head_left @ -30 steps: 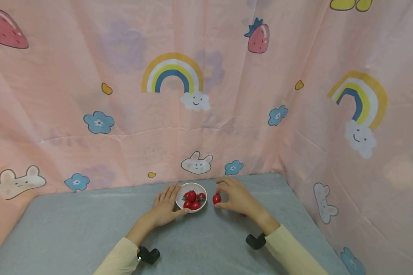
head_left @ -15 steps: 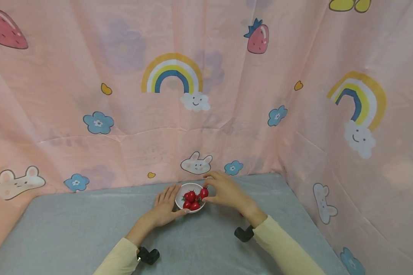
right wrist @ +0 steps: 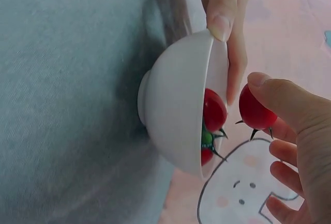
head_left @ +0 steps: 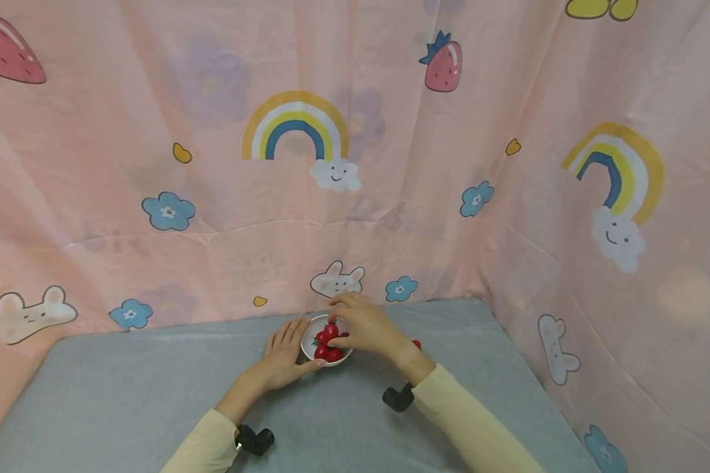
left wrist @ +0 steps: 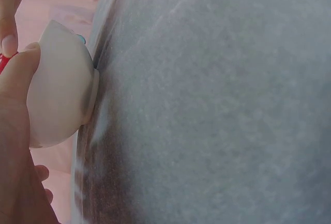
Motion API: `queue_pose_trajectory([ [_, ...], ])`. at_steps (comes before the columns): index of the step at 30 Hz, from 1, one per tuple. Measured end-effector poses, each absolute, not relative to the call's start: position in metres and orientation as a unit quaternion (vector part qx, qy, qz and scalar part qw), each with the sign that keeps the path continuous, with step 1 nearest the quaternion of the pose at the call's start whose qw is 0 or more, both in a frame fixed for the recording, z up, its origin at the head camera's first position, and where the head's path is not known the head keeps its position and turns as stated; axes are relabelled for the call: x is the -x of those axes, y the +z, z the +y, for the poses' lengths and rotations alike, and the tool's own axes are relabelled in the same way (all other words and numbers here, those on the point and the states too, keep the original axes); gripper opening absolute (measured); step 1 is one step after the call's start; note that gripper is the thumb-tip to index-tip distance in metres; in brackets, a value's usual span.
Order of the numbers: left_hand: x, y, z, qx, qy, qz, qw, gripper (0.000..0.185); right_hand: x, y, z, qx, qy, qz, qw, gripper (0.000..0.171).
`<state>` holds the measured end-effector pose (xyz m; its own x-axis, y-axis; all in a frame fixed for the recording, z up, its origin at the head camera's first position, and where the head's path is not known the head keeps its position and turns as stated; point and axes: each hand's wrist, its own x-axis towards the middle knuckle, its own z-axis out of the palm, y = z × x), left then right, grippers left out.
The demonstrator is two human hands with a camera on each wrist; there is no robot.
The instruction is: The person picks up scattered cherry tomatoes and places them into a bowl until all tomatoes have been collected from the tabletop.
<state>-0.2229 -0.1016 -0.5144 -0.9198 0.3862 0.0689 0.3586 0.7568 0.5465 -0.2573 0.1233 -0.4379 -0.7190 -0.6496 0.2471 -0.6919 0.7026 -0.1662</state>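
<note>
A white bowl [right wrist: 176,100] stands on the cloth with several red cherry tomatoes [head_left: 334,355] in it, some with green stems. My left hand [head_left: 281,361] rests against the bowl's left side, its fingers straight and its thumb on the near rim. Above the opening, my right hand [head_left: 367,328] pinches another cherry tomato [right wrist: 256,111] between thumb and fingers, its stem end away from the thumb. In the right wrist view this tomato is apart from those inside. The right hand hides part of the bowl's right side in the head view.
One more cherry tomato [head_left: 417,344] lies on the grey cloth [head_left: 331,420] to the right, partly behind the right wrist. A pink printed curtain [head_left: 225,263] hangs along the back and right of the table, close behind the bowl.
My right hand has moved left with its cherry tomato, from beside the bowl to over it. The tomato on the cloth shows more beyond the wrist. My left hand has stayed put.
</note>
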Motion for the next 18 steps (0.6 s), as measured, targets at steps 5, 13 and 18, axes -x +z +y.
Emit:
queue_pose_trajectory([
  [5, 0.224, -0.515, -0.102, -0.196, 0.286, 0.937, 0.034, 0.102, 0.259, -0.44, 0.114, -0.363, 0.115, -0.922, 0.073, 0.041],
  [13, 0.225, -0.51, -0.099, -0.189, 0.276, 0.941, 0.052, 0.098, 0.26, -0.444, 0.106, -0.364, 0.109, -0.923, 0.061, 0.041],
  [18, 0.224, -0.507, -0.1, -0.194, 0.278, 0.94, 0.045, 0.098, 0.26, -0.445, 0.102, -0.368, 0.108, -0.921, 0.061, 0.039],
])
